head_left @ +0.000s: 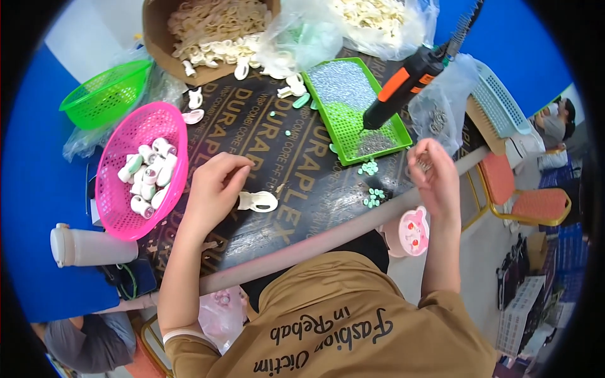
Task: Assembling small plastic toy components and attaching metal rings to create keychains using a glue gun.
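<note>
White looped part [251,201] lies on the dark desk [328,198], just off mid-view toward nine o'clock, its ring end pointing to three. Clock read from mid-view, twelve at the far side.

Left hand [213,189] at nine o'clock, back upward, fingers bent and half closed; thumb side just beside the part's narrow end. Cannot tell whether it grips it.

Right hand [438,179] at three o'clock, over the near edge, half curled into a loose cup. Small greyish bits seem to show at the palm; too blurred to be sure.

Green tray [339,113] at one o'clock: silvery pieces [343,82] toward its far end, darker bits [374,145] at the near end. Black-and-orange driver [403,85] hangs tip down above it.

Two clusters of pale green pieces [374,197] toward three o'clock, between tray and near edge. Pink basket [169,120] at nine o'clock, tilted, holding white-and-green pieces [151,173]. Green basket [104,94] at ten. Cardboard box [161,47] of pale parts at eleven.
</note>
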{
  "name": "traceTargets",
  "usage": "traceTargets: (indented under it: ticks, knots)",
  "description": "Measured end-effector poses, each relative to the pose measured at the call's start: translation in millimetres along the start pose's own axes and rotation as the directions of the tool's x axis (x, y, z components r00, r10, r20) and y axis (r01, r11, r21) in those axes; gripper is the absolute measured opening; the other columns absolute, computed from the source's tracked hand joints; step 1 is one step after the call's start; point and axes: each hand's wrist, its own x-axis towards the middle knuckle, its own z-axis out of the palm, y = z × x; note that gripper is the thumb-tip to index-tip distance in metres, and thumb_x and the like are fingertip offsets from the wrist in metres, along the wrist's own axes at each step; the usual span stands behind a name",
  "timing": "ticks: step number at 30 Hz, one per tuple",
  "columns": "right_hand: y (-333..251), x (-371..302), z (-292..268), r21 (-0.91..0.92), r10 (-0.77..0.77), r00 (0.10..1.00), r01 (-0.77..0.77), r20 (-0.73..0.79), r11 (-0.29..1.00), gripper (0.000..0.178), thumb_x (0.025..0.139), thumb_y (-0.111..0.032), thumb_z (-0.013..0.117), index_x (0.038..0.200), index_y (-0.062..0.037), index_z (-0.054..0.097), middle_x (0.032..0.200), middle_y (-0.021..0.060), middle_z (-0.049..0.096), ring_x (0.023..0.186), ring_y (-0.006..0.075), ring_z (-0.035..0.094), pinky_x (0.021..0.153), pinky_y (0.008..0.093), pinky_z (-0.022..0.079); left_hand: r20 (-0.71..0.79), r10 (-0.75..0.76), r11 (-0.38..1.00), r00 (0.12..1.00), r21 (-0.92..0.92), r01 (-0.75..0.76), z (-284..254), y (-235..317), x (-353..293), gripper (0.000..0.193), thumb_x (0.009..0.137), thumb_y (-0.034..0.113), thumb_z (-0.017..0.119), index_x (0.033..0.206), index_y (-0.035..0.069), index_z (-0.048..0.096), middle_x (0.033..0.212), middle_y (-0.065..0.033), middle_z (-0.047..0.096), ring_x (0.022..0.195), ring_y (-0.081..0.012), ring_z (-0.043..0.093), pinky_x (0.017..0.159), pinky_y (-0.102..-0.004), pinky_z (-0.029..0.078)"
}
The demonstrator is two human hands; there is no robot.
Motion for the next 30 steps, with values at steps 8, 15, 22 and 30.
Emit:
traceTargets:
  ticks: [8,15,22,30]
  knots:
    - [-23.5,58.9,-40.6,-0.960,-0.611,0.757,0.074,0.231,-0.271,0.014,0.085,-0.013,0.052,0.087,0.0005,0.057,0.085,0.0171,0.058,0.078,0.0340,0.055,0.073,0.0420,0.044,-0.006,-0.001,1.000,1.000,0.008,0.001,1.6,-6.1,-0.3,0.009,0.081,0.004,0.058,0.088,0.000,0.062,0.073,-0.0086,0.057,0.059,-0.0158,0.052,0.054,-0.0257,0.040]
    - [-74.9,89.6,-66.5,-0.914,-0.259,0.946,0.077,0.193,-0.399,0.015,0.074,-0.003,0.052,0.087,0.0021,0.059,0.087,0.0217,0.060,0.081,0.0381,0.058,0.070,0.0430,0.047,-0.002,0.004,1.000,1.000,0.020,-0.004,-0.7,-1.2,3.4,0.009,0.081,0.004,0.058,0.088,0.000,0.063,0.072,-0.0088,0.056,0.058,-0.0163,0.053,0.054,-0.0262,0.040]
    - [-38.8,87.9,6.9,-0.929,-0.239,0.960,0.219,0.149,0.300,0.011,0.080,0.000,0.049,0.087,0.0034,0.056,0.074,0.0140,0.061,0.065,0.0248,0.058,0.063,0.0323,0.046,-0.019,-0.006,1.000,1.000,-0.004,0.006,-1.6,-6.8,0.4,0.009,0.082,0.005,0.057,0.087,0.000,0.063,0.070,-0.0084,0.055,0.058,-0.0165,0.053,0.053,-0.0269,0.040]
    - [-3.2,183.3,-113.5,-0.874,-0.077,0.991,0.055,0.105,-0.484,0.017,0.074,-0.009,0.052,0.079,-0.0023,0.066,0.088,0.0203,0.064,0.084,0.0356,0.062,0.073,0.0424,0.051,0.009,0.006,1.000,1.000,0.021,-0.006,1.2,-7.4,3.3,0.010,0.082,0.005,0.057,0.088,0.001,0.062,0.069,-0.0086,0.054,0.057,-0.0174,0.052,0.052,-0.0277,0.040]
